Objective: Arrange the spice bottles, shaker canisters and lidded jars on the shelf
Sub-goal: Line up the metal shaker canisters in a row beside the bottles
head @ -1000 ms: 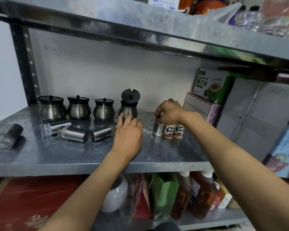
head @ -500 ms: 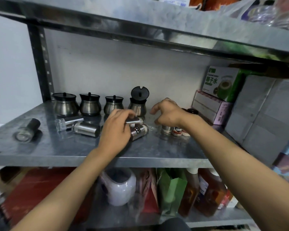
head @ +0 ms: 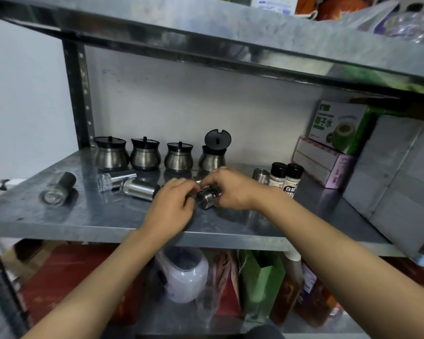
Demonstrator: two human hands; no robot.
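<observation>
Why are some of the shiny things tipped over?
Three shaker canisters lie on their sides on the shelf, not yet stood up. One lidded jar at the back has its lid flipped up; the other three are closed.

- A steel shaker canister (head: 207,198) lies on its side between two hands; the left hand (head: 171,208) covers its near end and the right hand (head: 233,189) its far side, leaving the label unreadable.
- The right forearm hides the lower label of the near spice bottle (head: 291,180).
- Goods on the top shelf (head: 206,28) are cut off by the upper edge.
- Packages on the lower shelf (head: 260,285) are blurred.
</observation>
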